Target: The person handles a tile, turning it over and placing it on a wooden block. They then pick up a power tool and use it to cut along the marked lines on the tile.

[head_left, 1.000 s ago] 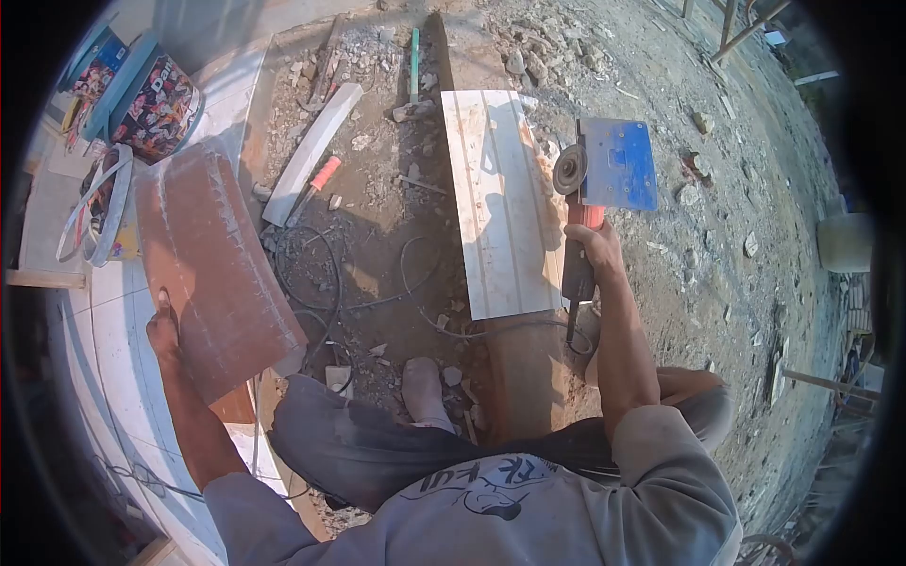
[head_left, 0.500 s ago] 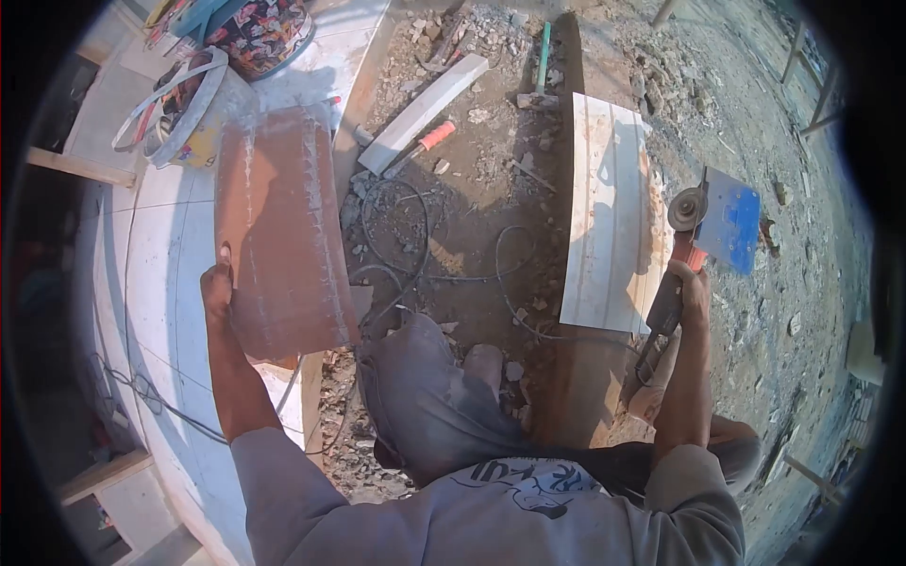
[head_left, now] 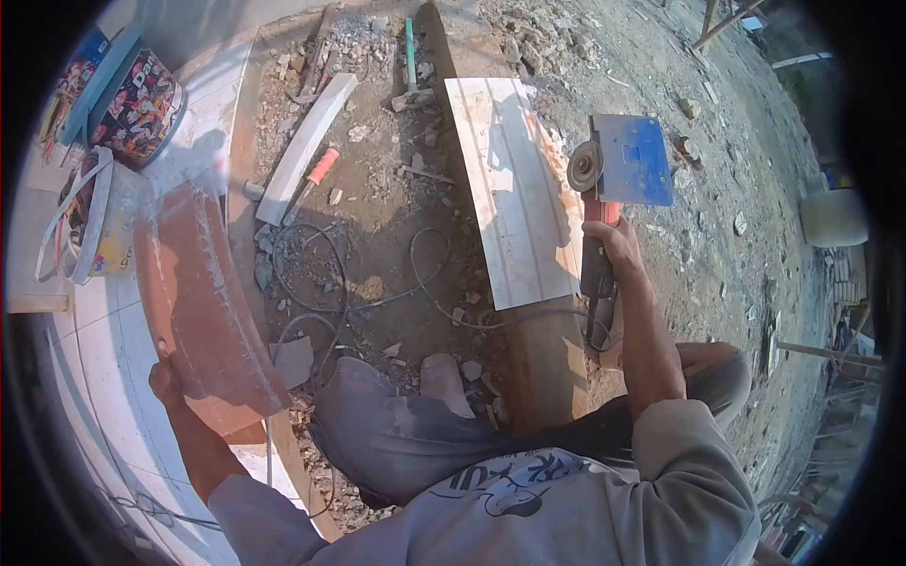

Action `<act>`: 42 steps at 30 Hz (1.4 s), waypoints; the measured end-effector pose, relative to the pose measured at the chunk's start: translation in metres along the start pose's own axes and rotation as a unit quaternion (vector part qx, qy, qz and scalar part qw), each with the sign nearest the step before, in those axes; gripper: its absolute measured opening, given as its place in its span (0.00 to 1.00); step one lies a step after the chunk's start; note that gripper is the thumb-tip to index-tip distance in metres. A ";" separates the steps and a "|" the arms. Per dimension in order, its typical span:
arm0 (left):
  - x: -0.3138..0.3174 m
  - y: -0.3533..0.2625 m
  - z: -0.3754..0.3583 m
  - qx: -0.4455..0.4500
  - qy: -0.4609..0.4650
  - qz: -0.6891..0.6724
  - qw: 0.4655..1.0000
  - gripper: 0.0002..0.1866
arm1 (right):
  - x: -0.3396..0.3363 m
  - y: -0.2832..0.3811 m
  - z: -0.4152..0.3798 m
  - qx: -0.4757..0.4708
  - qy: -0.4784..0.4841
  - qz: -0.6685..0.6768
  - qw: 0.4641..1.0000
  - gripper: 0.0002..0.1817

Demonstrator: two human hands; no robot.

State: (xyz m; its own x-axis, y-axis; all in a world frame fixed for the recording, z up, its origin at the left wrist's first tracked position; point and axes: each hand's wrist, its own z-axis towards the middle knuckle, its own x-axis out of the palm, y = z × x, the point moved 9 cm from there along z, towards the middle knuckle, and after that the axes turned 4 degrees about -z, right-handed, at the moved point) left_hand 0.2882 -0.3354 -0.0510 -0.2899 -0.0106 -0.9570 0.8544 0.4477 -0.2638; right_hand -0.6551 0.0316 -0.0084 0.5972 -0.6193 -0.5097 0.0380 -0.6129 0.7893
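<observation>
At the left, my left hand [head_left: 168,382] is closed on the near left edge of a reddish-brown tile [head_left: 203,311], thumb on top and fingers hidden beneath. Pale, rough lines run along this tile, which looks tilted over the white tiled ledge. On the right, my right hand [head_left: 618,247] grips an angle grinder [head_left: 596,269] by its body. The grinder's disc [head_left: 585,166] points away from me, with a flat blue plate [head_left: 634,160] fixed beside it. Left of the grinder a white marbled tile [head_left: 517,198] lies on a low ledge. Whether the disc spins cannot be made out.
The grinder's cord [head_left: 415,283] loops over the rubble between my knees and the ledges. A red-handled tool [head_left: 323,167], a pale curved strip [head_left: 307,146] and a green-handled hammer [head_left: 411,57] lie ahead. Two buckets [head_left: 142,108] stand at the left; broken stones cover the right-hand ground.
My view has swung to the right, so most things sit further left. The reddish-brown tile looks more tilted, still in my left hand. My right hand keeps hold of the grinder.
</observation>
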 end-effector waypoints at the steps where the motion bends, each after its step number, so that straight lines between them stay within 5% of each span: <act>1: 0.000 -0.003 -0.004 0.001 -0.002 0.004 1.000 0.54 | 0.001 -0.001 0.003 -0.006 0.017 -0.012 1.000 0.22; 10: -0.001 -0.020 -0.033 -0.145 -0.028 0.047 0.988 0.44 | -0.008 -0.009 0.006 -0.009 0.029 -0.054 0.998 0.23; 13: -0.024 -0.049 -0.033 -0.061 -0.035 0.172 0.983 0.37 | -0.008 -0.012 0.001 -0.009 0.030 -0.051 0.998 0.23; 17: -0.048 -0.113 -0.033 -0.012 -0.071 0.167 0.983 0.38 | -0.015 -0.025 0.001 -0.017 0.042 -0.028 0.999 0.25; 23: 0.019 -0.329 -0.075 0.276 -0.066 -0.096 0.954 0.35 | -0.051 -0.038 -0.022 -0.017 0.052 -0.045 0.998 0.29; 27: 0.092 -0.500 -0.271 0.294 0.157 -0.196 0.922 0.37 | -0.079 -0.045 -0.041 -0.042 0.039 -0.074 0.996 0.31; 29: 0.143 -0.527 -0.336 0.270 0.138 -0.173 0.937 0.44 | -0.088 -0.057 -0.055 -0.042 0.050 -0.076 0.995 0.32; 33: 0.263 -0.503 -0.428 0.176 0.261 -0.177 0.933 0.50 | -0.111 -0.075 -0.066 -0.035 0.013 -0.182 0.983 0.41; 35: 0.264 -0.475 -0.486 0.013 0.370 -0.259 0.892 0.45 | -0.117 -0.072 -0.077 -0.027 0.016 -0.222 0.974 0.44; 36: 0.266 -0.460 -0.493 0.012 0.370 -0.254 0.894 0.45 | -0.119 -0.068 -0.083 -0.032 0.015 -0.219 0.975 0.44; 38: 0.291 -0.455 -0.521 0.025 0.490 -0.391 0.778 0.33 | -0.122 -0.062 -0.088 -0.031 0.016 -0.220 0.975 0.44; 42: 0.347 -0.451 -0.502 0.034 0.478 -0.419 0.771 0.21 | -0.121 -0.073 -0.093 -0.047 0.040 -0.264 0.963 0.41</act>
State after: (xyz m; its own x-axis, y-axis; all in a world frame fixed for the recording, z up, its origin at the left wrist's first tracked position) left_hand -0.4138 -0.0922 -0.2034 -0.9103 0.4081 0.0701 0.2063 0.5937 -0.7778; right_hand -0.6555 0.1966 0.0274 0.5342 -0.1927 -0.8231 0.4232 -0.7819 0.4578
